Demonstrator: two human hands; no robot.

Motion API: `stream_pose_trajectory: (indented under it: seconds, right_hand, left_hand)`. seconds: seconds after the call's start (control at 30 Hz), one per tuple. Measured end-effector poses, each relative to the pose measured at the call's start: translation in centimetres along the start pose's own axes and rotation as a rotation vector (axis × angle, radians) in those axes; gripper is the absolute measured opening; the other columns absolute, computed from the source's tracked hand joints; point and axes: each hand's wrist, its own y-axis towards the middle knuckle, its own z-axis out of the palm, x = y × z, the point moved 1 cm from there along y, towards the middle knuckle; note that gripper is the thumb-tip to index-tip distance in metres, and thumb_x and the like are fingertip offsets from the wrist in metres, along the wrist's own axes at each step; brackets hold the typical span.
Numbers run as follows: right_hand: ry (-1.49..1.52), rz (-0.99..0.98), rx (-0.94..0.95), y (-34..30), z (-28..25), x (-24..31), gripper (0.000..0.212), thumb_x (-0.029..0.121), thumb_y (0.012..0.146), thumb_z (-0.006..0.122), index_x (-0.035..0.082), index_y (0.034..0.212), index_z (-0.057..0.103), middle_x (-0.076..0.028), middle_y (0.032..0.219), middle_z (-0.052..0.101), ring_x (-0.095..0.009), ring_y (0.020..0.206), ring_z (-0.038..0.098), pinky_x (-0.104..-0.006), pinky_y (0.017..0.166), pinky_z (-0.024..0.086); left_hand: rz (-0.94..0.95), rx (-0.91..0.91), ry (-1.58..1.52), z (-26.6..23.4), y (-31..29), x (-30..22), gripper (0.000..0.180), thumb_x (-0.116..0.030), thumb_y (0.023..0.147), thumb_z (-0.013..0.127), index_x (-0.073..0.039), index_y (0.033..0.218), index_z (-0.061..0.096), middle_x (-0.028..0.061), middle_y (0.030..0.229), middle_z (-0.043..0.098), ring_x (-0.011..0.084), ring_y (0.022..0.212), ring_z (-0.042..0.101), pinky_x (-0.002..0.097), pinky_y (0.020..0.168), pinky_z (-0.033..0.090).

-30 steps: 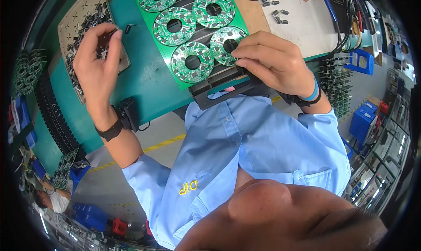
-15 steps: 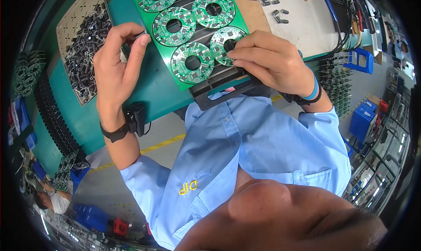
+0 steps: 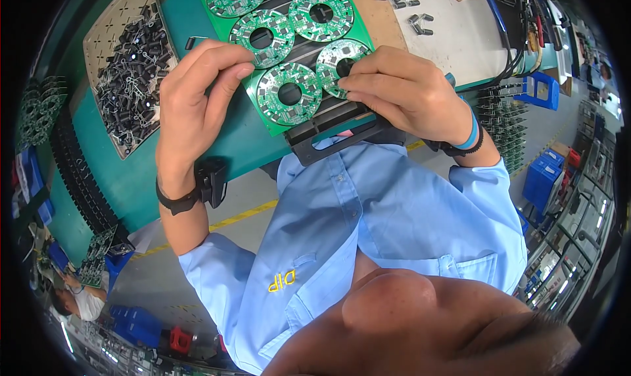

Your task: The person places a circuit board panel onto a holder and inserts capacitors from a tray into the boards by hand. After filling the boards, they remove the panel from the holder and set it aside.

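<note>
My left hand point(image 3: 200, 103) is closed, thumb and forefinger together at the left edge of the green circuit board panel point(image 3: 268, 121). Whatever its fingertips pinch is hidden. The panel carries several ring-shaped boards with small chips. Over its lower right ring point(image 3: 328, 64), my right hand point(image 3: 407, 93) is closed in a pinch touching the ring; anything between those fingers is hidden too. A black capacitor point(image 3: 191, 43) shows on the green mat just beyond my left knuckles. Beneath the panel is a black carrier frame point(image 3: 315, 151), its handle toward me.
A beige tray point(image 3: 98, 47) of loose black capacitors point(image 3: 135, 80) stands left. More capacitors point(image 3: 420, 24) lie on a pale board at the right. A black slatted strip point(image 3: 82, 172) runs down the left. Stacked circuit boards point(image 3: 503, 126) stand at the right, near a blue holder point(image 3: 544, 92).
My left hand has moved right, from the mat beside the tray to the panel's left edge, uncovering the lone capacitor. My right hand stays almost in place.
</note>
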Motion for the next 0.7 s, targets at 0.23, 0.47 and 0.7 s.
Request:
stream_pose_trajectory:
  seconds: [0.23,0.47,0.7]
  right_hand:
    - [-0.026,-0.021,0.038,0.4,-0.5,-0.14,0.023,-0.001,0.085,0.08,0.001,0.108,0.077,-0.013,0.106,0.071,-0.03,0.092,0.071,-0.0386,0.079,0.059]
    - [-0.066,-0.043,0.074,0.51,-0.1,-0.26,0.026,-0.001,0.082,0.079,0.002,0.108,0.077,-0.011,0.102,0.07,-0.028,0.089,0.07,-0.0368,0.076,0.058]
    - [-0.134,-0.031,0.077,0.5,0.01,0.25,0.029,-0.001,0.08,0.078,0.001,0.109,0.077,-0.009,0.1,0.067,-0.026,0.086,0.068,-0.0357,0.072,0.057]
  left_hand:
    - [0.003,0.047,-0.061,-0.18,0.1,-0.24,0.013,-0.004,0.085,0.084,-0.003,0.097,0.079,0.0086,0.094,0.077,0.0207,0.08,0.073,0.0305,0.068,0.057]
    - [-0.015,0.072,-0.155,-0.1,0.03,-0.36,0.015,-0.003,0.083,0.085,-0.003,0.097,0.08,0.0092,0.094,0.079,0.0204,0.083,0.076,0.0296,0.071,0.059]
    - [0.015,0.084,-0.223,0.23,0.14,-0.76,0.016,-0.001,0.084,0.084,-0.002,0.099,0.079,0.0097,0.096,0.079,0.0209,0.087,0.076,0.0309,0.074,0.06]
